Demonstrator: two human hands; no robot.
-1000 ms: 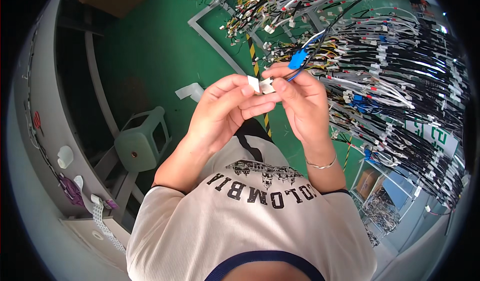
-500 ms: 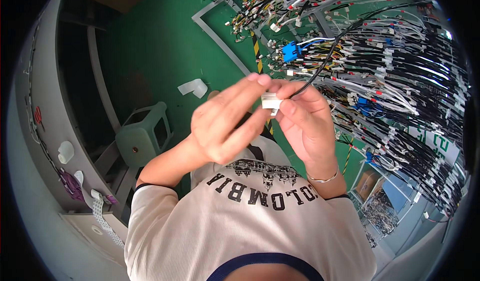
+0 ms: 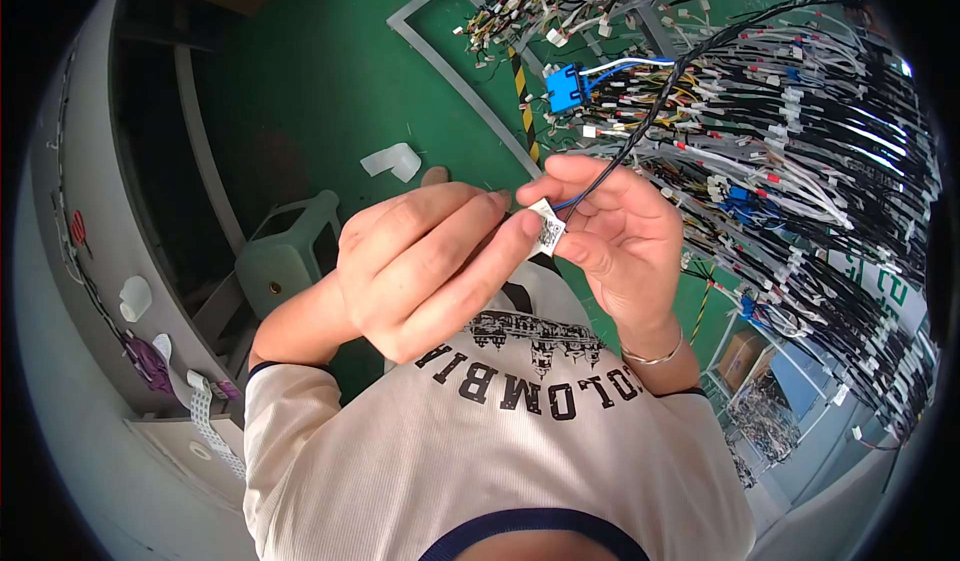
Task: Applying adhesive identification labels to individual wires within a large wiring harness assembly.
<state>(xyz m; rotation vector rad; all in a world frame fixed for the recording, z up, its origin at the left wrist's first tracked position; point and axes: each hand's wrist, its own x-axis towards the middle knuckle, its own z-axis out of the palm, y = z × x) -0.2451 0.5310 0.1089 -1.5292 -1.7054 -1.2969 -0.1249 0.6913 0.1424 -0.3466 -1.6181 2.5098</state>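
Note:
My left hand (image 3: 430, 271) and my right hand (image 3: 620, 246) meet in front of my chest. Between them sits a small white label (image 3: 547, 229) with a square printed code, pinched by my left fingertips against my right thumb. The label is on a thin black cable (image 3: 640, 126) that runs through my right fingers and up toward the upper right. A blue wire shows just beside the label. A blue connector (image 3: 563, 86) hangs above my hands among the wires. My right wrist wears a thin bracelet.
A dense wire harness board (image 3: 800, 161) with many black, white and coloured wires fills the right side. Below lies a green floor (image 3: 320, 71) with a pale green plastic stool (image 3: 285, 256) and a white scrap (image 3: 392, 161). A grey curved bench (image 3: 90, 261) runs along the left.
Both hands have come down and nearer to me, away from the blue connector. The label, held wider between my hands before, is now pressed small against the cable.

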